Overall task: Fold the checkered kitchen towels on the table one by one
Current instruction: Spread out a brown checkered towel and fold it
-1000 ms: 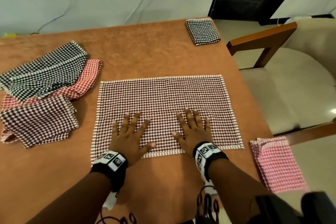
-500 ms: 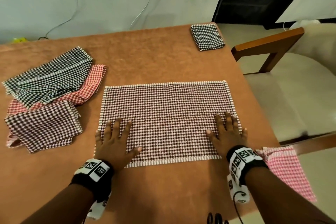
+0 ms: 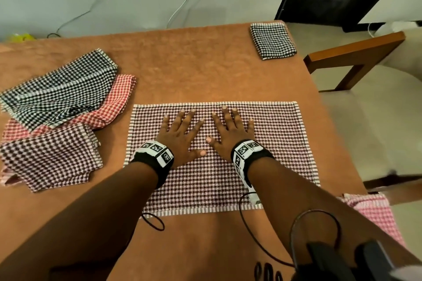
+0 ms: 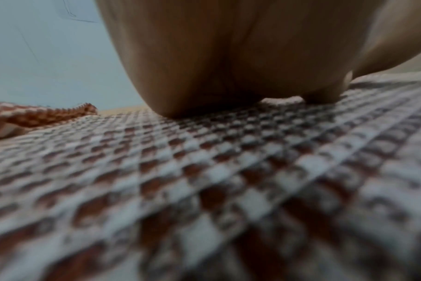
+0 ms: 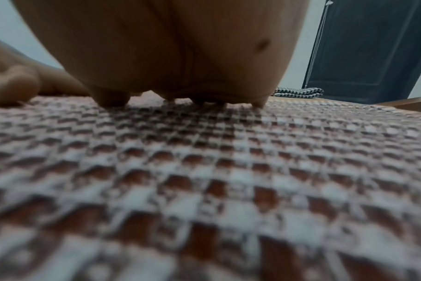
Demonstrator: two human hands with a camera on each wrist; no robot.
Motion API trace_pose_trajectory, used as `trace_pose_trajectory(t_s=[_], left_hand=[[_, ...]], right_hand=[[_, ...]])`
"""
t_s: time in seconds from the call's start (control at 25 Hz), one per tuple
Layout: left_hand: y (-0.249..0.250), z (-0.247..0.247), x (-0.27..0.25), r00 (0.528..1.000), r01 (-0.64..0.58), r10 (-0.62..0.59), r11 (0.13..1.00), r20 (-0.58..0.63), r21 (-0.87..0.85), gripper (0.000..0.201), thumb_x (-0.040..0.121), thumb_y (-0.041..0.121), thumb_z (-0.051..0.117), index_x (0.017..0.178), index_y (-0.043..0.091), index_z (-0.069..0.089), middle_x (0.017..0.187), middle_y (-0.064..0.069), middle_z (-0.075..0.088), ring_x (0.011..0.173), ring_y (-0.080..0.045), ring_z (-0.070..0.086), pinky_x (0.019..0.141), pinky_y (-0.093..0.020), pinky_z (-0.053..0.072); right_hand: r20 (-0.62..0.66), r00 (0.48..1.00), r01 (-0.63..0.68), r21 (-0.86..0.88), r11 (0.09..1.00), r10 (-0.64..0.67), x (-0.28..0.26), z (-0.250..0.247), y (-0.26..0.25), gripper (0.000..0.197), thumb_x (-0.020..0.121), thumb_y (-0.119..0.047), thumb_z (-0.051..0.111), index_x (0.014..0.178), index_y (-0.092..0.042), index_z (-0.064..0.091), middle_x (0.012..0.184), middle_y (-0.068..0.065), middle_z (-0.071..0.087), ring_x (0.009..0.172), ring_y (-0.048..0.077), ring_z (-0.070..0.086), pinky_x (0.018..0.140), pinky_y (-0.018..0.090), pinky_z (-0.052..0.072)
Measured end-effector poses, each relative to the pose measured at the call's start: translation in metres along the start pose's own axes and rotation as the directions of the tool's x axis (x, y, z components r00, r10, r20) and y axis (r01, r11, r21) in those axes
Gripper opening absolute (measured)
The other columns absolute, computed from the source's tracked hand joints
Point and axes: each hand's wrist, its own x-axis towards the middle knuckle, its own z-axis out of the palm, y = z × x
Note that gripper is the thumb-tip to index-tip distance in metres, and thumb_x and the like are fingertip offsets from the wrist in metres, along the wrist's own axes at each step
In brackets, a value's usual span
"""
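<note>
A dark red and white checkered towel (image 3: 283, 143) lies spread flat in the middle of the brown table (image 3: 194, 70). My left hand (image 3: 180, 132) and right hand (image 3: 230, 130) press on its far half, side by side, palms down and fingers spread. Both wrist views show a palm low over the weave: left hand (image 4: 228, 57), right hand (image 5: 168, 47), towel (image 4: 204, 180) (image 5: 204, 180). At the left lies a heap of loose towels: a black one (image 3: 57, 89), a red one (image 3: 114, 102) and a dark red one (image 3: 48, 157).
A folded black checkered towel (image 3: 272, 40) sits at the table's far right corner, also seen as folded black towel (image 5: 298, 92). A pink checkered towel (image 3: 374, 217) hangs at the near right edge. A wooden chair (image 3: 356, 57) stands right of the table. Cables (image 3: 251, 230) trail from my wrists.
My hands were spread apart near the towel's near corners half a second ago. Now they have come together at its middle and moved up toward the far edge.
</note>
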Motion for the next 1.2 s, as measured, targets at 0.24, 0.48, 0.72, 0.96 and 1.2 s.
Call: trace_pose_trajectory(t_s=[0.24,0.48,0.72,0.96,1.2], left_hand=[[-0.055,0.002,-0.002,0.987,0.155,-0.158,0.981,-0.019,-0.118,0.096,0.066,0.096,0.010,0.144,0.053,-0.025,0.159,0.010,-0.032,0.148,-0.026,-0.027,0.118,-0.061,-0.010],[-0.108,0.001,-0.017,0.952,0.303,-0.290,0.935,0.094,-0.187,0.094,0.076,0.089,0.024,0.147,0.050,-0.023,0.158,0.012,-0.035,0.148,-0.024,-0.029,0.120,-0.058,0.000],[-0.112,-0.016,-0.009,0.907,0.224,-0.304,0.934,-0.292,-0.277,0.058,0.095,0.041,0.045,0.148,0.020,0.039,0.149,-0.016,0.042,0.131,-0.045,0.039,0.107,-0.059,0.037],[-0.136,-0.052,0.011,0.929,0.286,-0.309,0.948,-0.202,-0.137,0.031,0.087,0.020,0.068,0.117,0.019,0.070,0.113,-0.018,0.066,0.109,-0.039,0.056,0.092,-0.048,0.051],[-0.140,-0.057,0.007,0.926,0.319,-0.342,0.935,-0.158,-0.152,0.011,0.087,0.028,0.070,0.098,0.024,0.071,0.099,-0.013,0.068,0.093,-0.034,0.062,0.079,-0.046,0.056]], right_hand=[[-0.005,0.997,-0.080,0.002,0.997,0.081,0.005,-0.006,0.062,0.074,0.088,-0.078,0.014,0.147,-0.047,-0.018,0.157,-0.010,-0.031,0.146,0.023,-0.026,0.113,0.063,-0.010],[-0.015,0.964,-0.264,0.039,0.964,0.265,-0.003,-0.009,0.152,0.076,0.083,-0.082,0.008,0.146,-0.049,-0.020,0.157,-0.013,-0.029,0.147,0.020,-0.021,0.116,0.059,-0.007],[-0.263,0.927,-0.254,0.090,0.963,0.269,0.000,-0.027,0.168,0.061,0.094,-0.053,0.043,0.149,-0.033,0.026,0.159,0.002,0.023,0.143,0.031,0.019,0.111,0.059,0.024],[-0.216,0.932,-0.303,-0.019,0.953,0.292,0.013,-0.069,0.184,0.042,0.090,-0.024,0.053,0.132,-0.032,0.053,0.130,0.010,0.048,0.123,0.036,0.041,0.098,0.056,0.039],[-0.254,0.915,-0.338,-0.062,0.939,0.312,0.014,-0.075,0.189,0.028,0.093,-0.035,0.055,0.114,-0.020,0.065,0.121,0.013,0.053,0.119,0.037,0.043,0.095,0.053,0.040]])
